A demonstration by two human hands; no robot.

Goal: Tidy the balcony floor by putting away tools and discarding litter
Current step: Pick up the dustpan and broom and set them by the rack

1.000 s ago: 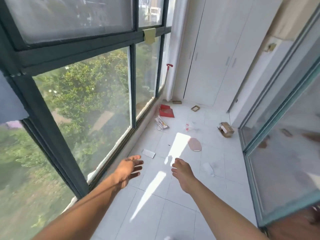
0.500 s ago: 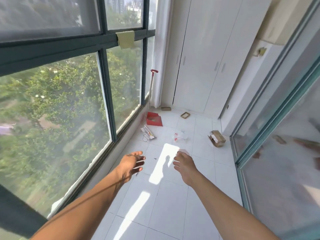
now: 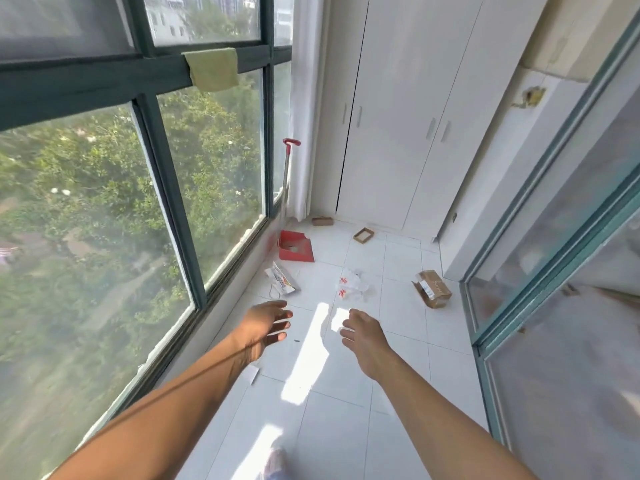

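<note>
The white tiled floor [image 3: 346, 445] carries the tool and litter. The long-handled red dustpan [image 3: 296, 249] stands against the window at upper centre, the torn cardboard box [image 3: 433, 289] lies at centre right, and the clear plastic bag [image 3: 355, 289] and printed wrapper [image 3: 282, 281] lie just beyond the left hand [image 3: 265, 325] and right hand [image 3: 363, 336], both empty mid-frame with fingers loosely spread. The dustpan's upright handle could topple if knocked in a reach for the wrapper near it, and the thin bag may skid on smooth tile. The white paper slip [image 3: 253, 374] peeking out beside the left forearm is easily walked past.
</note>
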